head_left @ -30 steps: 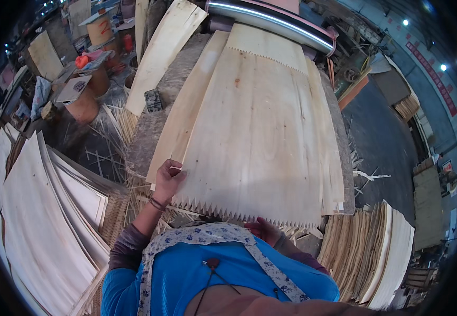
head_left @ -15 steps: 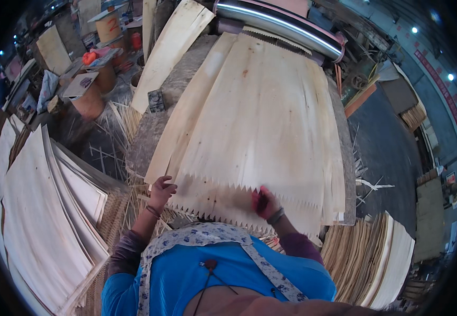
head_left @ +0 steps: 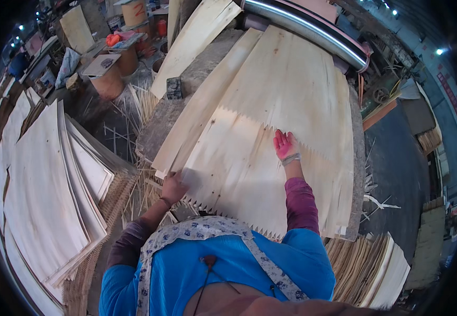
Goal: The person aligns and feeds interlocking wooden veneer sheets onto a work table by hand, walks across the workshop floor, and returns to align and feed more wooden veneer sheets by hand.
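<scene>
A pale wood veneer sheet [head_left: 292, 79] lies across the bench with its saw-toothed near edge crossing the middle. Beneath that edge another veneer sheet [head_left: 234, 163] reaches toward my body. My right hand [head_left: 286, 146] is at the toothed edge, palm turned up, its reddish fingers stretched out and holding nothing. At the left side my left hand [head_left: 174, 188] touches the near left corner of the sheets, beside the end of a narrow veneer strip [head_left: 207, 100]. Its fingers are partly hidden and smeared, so their grip is unclear.
A shiny metal roller [head_left: 302, 29] spans the far end of the bench. Stacked veneer [head_left: 49, 184] stands at left, with another stack [head_left: 363, 268] at lower right. A dark block [head_left: 174, 88] sits on the bench's left edge. Wood scraps [head_left: 145, 100] lie beside it.
The upper sheet's toothed edge has moved away from me, showing more of the sheet below. My right hand has reached forward with it and opened; my left has shifted slightly right. The view has tilted.
</scene>
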`<state>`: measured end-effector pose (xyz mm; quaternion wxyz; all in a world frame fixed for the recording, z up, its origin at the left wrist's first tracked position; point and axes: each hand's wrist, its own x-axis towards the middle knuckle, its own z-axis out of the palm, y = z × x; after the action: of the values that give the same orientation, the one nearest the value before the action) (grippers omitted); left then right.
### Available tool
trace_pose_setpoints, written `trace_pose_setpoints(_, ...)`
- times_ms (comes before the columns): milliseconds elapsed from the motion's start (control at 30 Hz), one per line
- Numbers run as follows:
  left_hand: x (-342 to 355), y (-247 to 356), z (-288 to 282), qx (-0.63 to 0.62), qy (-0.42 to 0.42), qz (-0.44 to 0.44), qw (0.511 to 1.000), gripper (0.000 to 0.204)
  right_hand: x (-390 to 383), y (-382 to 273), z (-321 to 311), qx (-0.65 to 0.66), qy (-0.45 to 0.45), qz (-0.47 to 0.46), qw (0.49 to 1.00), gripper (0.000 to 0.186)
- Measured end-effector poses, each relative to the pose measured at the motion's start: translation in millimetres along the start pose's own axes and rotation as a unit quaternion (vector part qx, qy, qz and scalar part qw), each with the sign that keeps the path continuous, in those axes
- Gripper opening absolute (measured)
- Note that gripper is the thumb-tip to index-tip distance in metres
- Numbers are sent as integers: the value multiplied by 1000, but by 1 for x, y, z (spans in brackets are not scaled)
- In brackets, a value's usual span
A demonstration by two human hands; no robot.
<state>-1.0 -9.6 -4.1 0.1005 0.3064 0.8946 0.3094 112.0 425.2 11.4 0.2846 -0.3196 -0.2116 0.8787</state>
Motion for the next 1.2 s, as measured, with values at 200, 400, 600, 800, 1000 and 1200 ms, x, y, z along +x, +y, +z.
trace_pose_setpoints(200,0,-2,12,95,-31,-12,995,59,-38,37,-41,-49,-49,11,998,31)
trace_pose_setpoints(400,20,-13,6,-9,5,-1,1000,45,-145,64,-67,-103,-67,60,991,35)
trace_pose_setpoints(600,36,6,-33,-154,-47,-53,986,29,-257,88,-79,-139,-158,316,925,44)
trace_pose_setpoints(800,38,21,-49,-208,-14,13,978,23,-299,114,-101,-79,-107,363,922,43)
trace_pose_setpoints(1000,33,53,-69,-563,-117,-82,814,25,-297,107,-92,54,-96,350,930,43)
trace_pose_setpoints(1200,29,33,-48,-510,-46,-94,854,27,-296,113,-88,17,-102,323,941,42)
